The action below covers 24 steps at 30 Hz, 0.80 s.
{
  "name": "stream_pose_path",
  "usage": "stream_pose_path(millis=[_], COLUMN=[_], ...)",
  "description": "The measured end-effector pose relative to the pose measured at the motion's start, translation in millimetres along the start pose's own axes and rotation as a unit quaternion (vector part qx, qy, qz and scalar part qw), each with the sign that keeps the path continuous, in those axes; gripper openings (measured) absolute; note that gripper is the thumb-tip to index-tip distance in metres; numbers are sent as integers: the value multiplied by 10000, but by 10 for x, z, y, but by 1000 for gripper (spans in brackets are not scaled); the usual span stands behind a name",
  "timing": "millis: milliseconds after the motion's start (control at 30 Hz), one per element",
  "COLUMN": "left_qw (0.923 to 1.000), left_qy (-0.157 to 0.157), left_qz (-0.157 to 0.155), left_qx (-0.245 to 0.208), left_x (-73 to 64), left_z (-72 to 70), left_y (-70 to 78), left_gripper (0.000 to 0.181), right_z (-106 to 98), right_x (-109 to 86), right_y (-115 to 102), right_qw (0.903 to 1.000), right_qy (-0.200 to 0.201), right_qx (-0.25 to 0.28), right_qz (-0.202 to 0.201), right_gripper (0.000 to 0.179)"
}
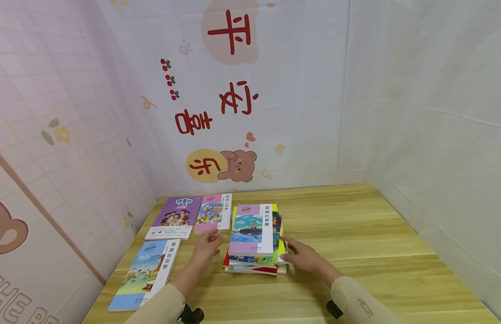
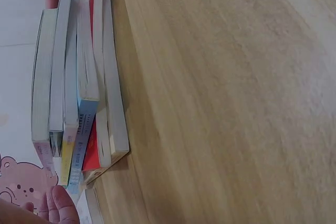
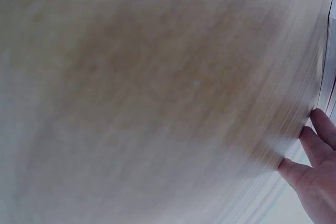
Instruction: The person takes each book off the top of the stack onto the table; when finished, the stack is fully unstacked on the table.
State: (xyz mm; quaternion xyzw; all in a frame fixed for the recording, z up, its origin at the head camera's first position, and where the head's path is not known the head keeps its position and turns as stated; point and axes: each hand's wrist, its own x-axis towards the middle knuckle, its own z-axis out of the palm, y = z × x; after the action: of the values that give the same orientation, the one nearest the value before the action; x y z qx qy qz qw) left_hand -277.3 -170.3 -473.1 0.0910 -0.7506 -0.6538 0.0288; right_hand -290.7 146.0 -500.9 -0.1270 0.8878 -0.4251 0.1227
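Observation:
A stack of several paperback books (image 1: 254,261) stands in the middle of the table. On top lies a book with a pink-and-white cover and a blue sea picture (image 1: 250,229); yellow, green and red covers show beneath it. My right hand (image 1: 304,256) is at the stack's right side, fingertips right at the book edges. My left hand (image 1: 207,247) is left of the stack, fingers loosely bent and holding nothing. The left wrist view shows the uneven page edges of the stacked books (image 2: 79,72), with the left fingers (image 2: 63,205) just beside them. Spread right fingers (image 3: 317,148) show in the right wrist view.
Left of the stack lie a purple-covered book (image 1: 175,217), a smaller pink-covered book (image 1: 213,213) and a blue-covered book (image 1: 146,272). Bare wooden table (image 1: 376,252) extends to the right. A printed white curtain (image 1: 299,112) hangs behind the table.

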Motion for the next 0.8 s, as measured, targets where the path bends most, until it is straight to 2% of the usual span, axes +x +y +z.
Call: stream_pose_path(millis=[400,633,800], left_qw=[9992,9982,9981], left_qy=[-369,-424,-440], left_qz=[-108,-413,-429], left_qx=[-73,-20,18], left_x=[8,24,22], left_z=[118,145,165], left_y=[-53,-115,-142], left_gripper=[61,66,66], right_z=[-20,-19,-20], right_x=[-6,-12,-24], right_y=[-8,-13,-22], right_qw=[10000,10000,10000], right_qy=[-26,-12,10], right_qx=[-5,-19,-7], right_qz=[-23,12,-5], right_gripper=[63,63,62])
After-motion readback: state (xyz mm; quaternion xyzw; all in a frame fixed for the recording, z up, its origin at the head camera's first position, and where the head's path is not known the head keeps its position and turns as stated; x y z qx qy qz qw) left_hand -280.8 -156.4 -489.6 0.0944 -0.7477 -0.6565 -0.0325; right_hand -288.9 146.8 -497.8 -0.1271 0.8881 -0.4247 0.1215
